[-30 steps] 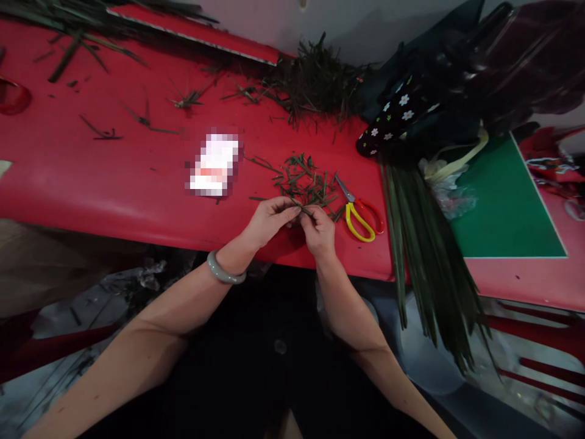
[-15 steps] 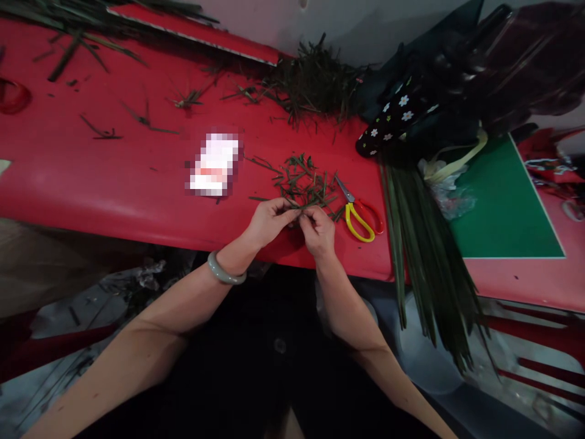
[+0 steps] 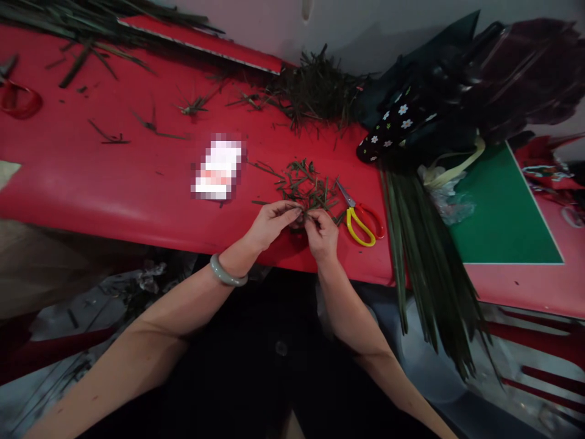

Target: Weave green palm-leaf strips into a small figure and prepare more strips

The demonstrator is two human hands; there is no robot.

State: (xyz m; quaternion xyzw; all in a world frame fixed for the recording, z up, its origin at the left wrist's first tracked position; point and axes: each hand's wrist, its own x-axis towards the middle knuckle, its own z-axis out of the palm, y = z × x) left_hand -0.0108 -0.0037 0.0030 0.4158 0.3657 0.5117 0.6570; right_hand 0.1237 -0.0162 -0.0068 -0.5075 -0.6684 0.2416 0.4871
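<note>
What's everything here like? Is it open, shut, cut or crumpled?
Left hand: pinching what looks like a leaf strip
Right hand: pinching it too
Yellow-and-red scissors: lying down, blades look nearly shut
Leaf bits: short, scattered
Long leaves: side by side, hanging over the table edge
Clear plastic: crumpled
Bangle: worn
Bright rectangle: pixelated, details hidden

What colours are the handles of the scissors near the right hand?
One yellow handle, one red handle, in the head view.
</note>
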